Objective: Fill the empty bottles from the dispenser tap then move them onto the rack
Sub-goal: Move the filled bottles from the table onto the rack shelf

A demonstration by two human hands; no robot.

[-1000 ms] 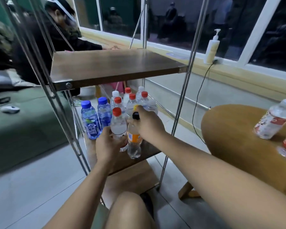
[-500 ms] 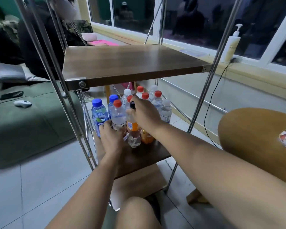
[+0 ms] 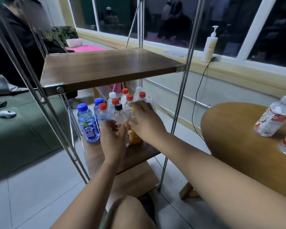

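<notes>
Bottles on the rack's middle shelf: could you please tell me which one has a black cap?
The clear front bottle that the left hand holds; the other caps are red, blue, white or yellow.

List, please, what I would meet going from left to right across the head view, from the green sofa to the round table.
A white mouse → front blue-capped bottle → black-capped bottle → pump bottle → red-labelled white-capped bottle.

dark brown woodgrain on my rack shelf [image 3: 106, 68], blue cap and label on the leftmost bottle [image 3: 89, 128], a black-capped bottle [image 3: 118, 111], an orange bottle [image 3: 135, 138], tan desk [image 3: 229, 139].
</notes>
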